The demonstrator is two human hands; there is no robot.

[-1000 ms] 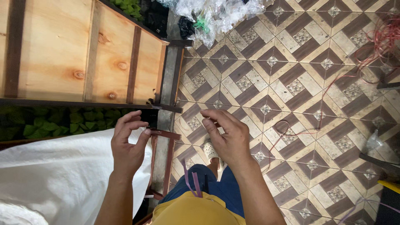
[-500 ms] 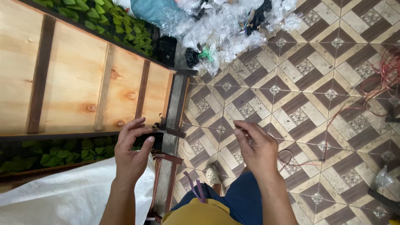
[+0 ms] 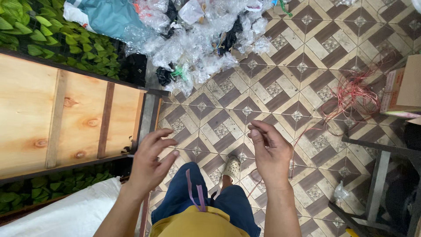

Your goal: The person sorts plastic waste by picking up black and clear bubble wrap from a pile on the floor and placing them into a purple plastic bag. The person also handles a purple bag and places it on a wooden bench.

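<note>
My left hand [image 3: 151,163] hovers open with spread fingers beside the dark metal edge [image 3: 148,118] of a wooden panel [image 3: 66,123]. My right hand [image 3: 269,151] is raised over the patterned tile floor, thumb and forefinger pinched on a thin red wire [image 3: 307,134]. That wire trails right to a loose red tangle [image 3: 353,94] on the floor. Below the hands I see my blue trousers [image 3: 184,193], yellow shirt and one pale sandal [image 3: 231,166].
A heap of clear plastic wrapping [image 3: 201,39] and a teal bag [image 3: 109,17] lie at the top. Green leaf panels [image 3: 48,39] flank the wooden panel. A white sack [image 3: 57,215] lies lower left, with a cardboard box [image 3: 405,87] and a metal frame [image 3: 379,175] at the right.
The view has swung up and right. My left hand has come off the panel's metal edge and opened. My right hand has risen, fingers still pinched.
</note>
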